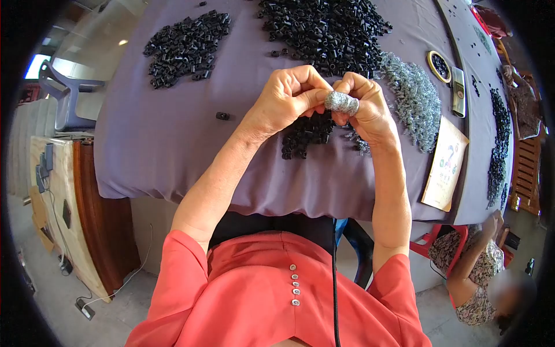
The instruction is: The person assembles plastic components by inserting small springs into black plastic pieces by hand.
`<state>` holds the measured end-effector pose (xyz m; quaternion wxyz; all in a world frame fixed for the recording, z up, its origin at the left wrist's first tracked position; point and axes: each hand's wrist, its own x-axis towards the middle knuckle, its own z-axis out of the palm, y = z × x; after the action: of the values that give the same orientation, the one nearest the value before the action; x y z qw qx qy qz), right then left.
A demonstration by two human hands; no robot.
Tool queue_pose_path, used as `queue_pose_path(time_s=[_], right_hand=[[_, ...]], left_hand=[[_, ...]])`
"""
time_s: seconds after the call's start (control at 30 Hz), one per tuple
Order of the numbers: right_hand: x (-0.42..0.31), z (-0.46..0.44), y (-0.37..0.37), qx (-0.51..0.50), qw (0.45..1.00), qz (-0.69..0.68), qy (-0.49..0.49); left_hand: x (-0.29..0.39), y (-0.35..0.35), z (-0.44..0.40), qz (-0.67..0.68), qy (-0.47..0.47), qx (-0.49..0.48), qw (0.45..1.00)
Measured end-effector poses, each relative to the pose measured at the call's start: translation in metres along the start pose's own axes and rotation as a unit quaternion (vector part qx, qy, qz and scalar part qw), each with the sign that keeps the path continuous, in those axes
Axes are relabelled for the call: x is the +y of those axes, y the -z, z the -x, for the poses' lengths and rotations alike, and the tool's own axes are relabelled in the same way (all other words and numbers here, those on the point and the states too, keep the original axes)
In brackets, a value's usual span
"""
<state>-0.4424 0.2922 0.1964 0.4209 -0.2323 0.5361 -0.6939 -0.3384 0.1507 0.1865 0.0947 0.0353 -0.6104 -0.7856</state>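
Observation:
My left hand point(292, 97) and my right hand point(367, 107) meet over the table, fingertips pinched close together. Whatever is between them is too small or hidden to make out. A grey, silvery wrapping point(341, 103) covers what looks like my right thumb. Just beneath the hands lies a small heap of black tubular pieces point(303, 136), partly hidden by them. To the right spreads a pile of small silvery, spring-like pieces point(413, 101). Beyond my hands is a large pile of black pieces point(329, 34). One or two black pieces point(222, 115) lie apart, left of my left forearm.
Another black pile point(188, 46) sits at the far left of the purple cloth point(156, 144). At right are a yellow-rimmed ring point(439, 66), a flat case point(458, 92), a printed paper point(445, 165) and more black pieces point(498, 144). Another person point(485, 272) sits at lower right.

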Motion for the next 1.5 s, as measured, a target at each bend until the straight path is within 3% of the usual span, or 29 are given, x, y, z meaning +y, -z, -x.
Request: queue_pose_path(time_s=[0.2, 0.3, 0.53, 0.6, 0.7, 0.97, 1.27, 1.47, 1.5], right_hand=[[-0.003, 0.001, -0.002, 0.026, 0.996, 0.084, 0.03], [-0.006, 0.003, -0.008, 0.026, 0.996, 0.063, 0.057], [0.0, 0.0, -0.002, 0.028, 0.991, 0.126, 0.036], [0.003, 0.0, 0.0, 0.026, 0.992, 0.12, 0.037], [0.003, -0.001, -0.001, 0.024, 0.996, 0.073, 0.042], [0.005, -0.003, -0.002, 0.016, 0.996, 0.034, 0.079], [0.006, -0.001, -0.011, 0.056, 0.983, 0.138, 0.103], [0.008, -0.001, -0.011, 0.06, 0.975, 0.17, 0.129], [0.006, -0.001, -0.01, 0.085, 0.96, 0.23, 0.133]], left_hand=[[-0.001, -0.002, 0.0, -0.039, -0.023, 0.009, 0.999], [-0.003, 0.0, 0.001, 0.101, 0.024, -0.015, 0.995], [0.001, -0.003, 0.002, -0.009, 0.023, 0.009, 1.0], [0.0, -0.004, 0.002, -0.048, 0.02, 0.013, 0.999], [0.004, -0.006, 0.003, 0.023, 0.048, 0.017, 0.998], [0.004, -0.006, -0.004, 0.065, 0.012, 0.031, 0.997], [0.0, 0.001, -0.006, 0.025, 0.032, 0.071, 0.997], [0.005, 0.004, -0.004, 0.0, 0.003, 0.032, 0.999], [0.007, 0.005, -0.003, -0.005, 0.001, 0.033, 0.999]])
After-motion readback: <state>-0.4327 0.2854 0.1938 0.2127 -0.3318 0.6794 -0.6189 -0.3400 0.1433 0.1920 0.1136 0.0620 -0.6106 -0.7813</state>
